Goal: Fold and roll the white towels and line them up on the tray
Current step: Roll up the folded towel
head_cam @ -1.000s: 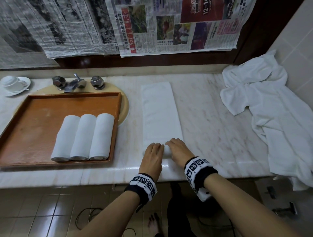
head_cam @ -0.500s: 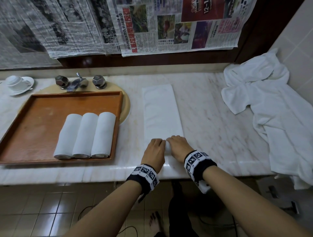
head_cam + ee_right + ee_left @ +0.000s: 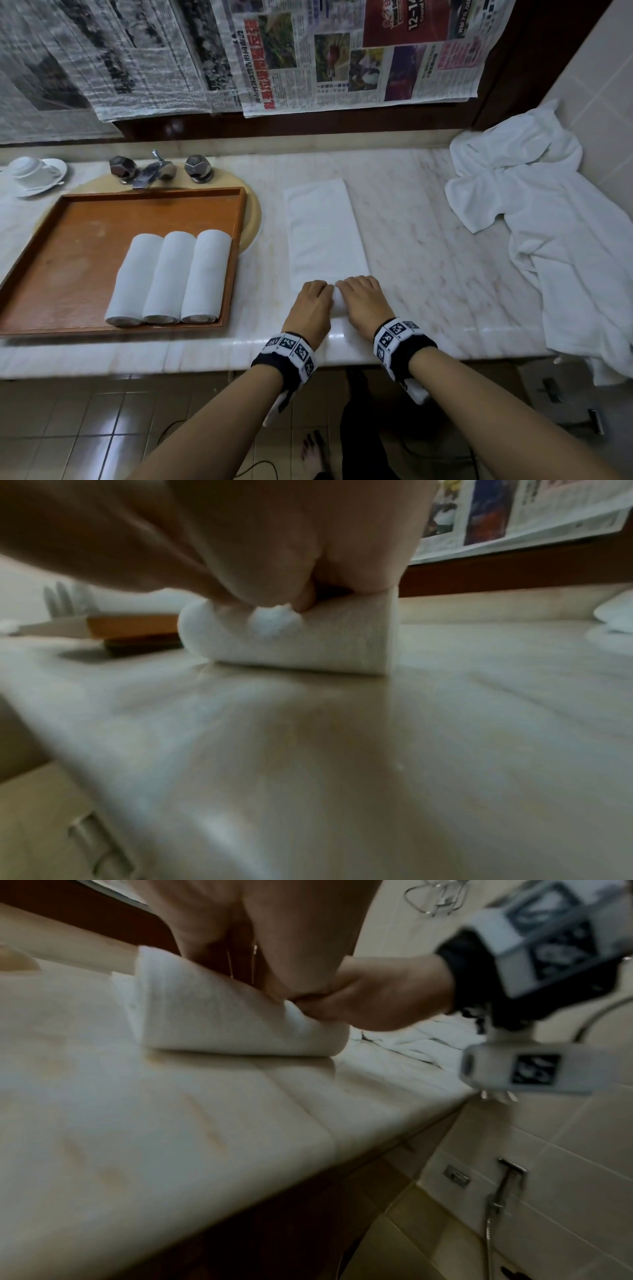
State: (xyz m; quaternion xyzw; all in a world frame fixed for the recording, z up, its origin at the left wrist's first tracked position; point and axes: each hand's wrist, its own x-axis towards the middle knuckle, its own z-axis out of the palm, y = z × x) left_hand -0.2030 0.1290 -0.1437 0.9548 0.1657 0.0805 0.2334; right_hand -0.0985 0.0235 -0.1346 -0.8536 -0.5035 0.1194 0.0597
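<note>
A folded white towel (image 3: 325, 226) lies as a long strip on the marble counter (image 3: 428, 246), just right of the tray, its near end wound into a short roll (image 3: 222, 1020) close to the counter's front edge while the rest stretches flat toward the wall. Both hands sit side by side on that roll: the left hand (image 3: 313, 301) covers its left half and the right hand (image 3: 364, 298) its right half, fingers curled over the top of the cloth. From the right wrist, the thumb and fingers (image 3: 240, 569) dig into the roll and pinch up a small tuft of fabric; from the left wrist, the left hand's grip is partly hidden, though the towel is clearly pressed under it and the right hand's fingers bunch against the roll's end. To the left, the wooden tray (image 3: 85, 219) rests over a round basin, and three rolled towels (image 3: 171, 277) lie on it side by side, touching, with their ends toward the tray's front rim. Behind the tray stand a faucet (image 3: 150, 171) and its two faceted knobs, and a cup on a saucer (image 3: 34, 171) sits at the far left. A heap of loose white towels (image 3: 548, 222) spreads over the counter's right end, well apart from the hands. Newspaper sheets (image 3: 308, 51) hang above the counter.
</note>
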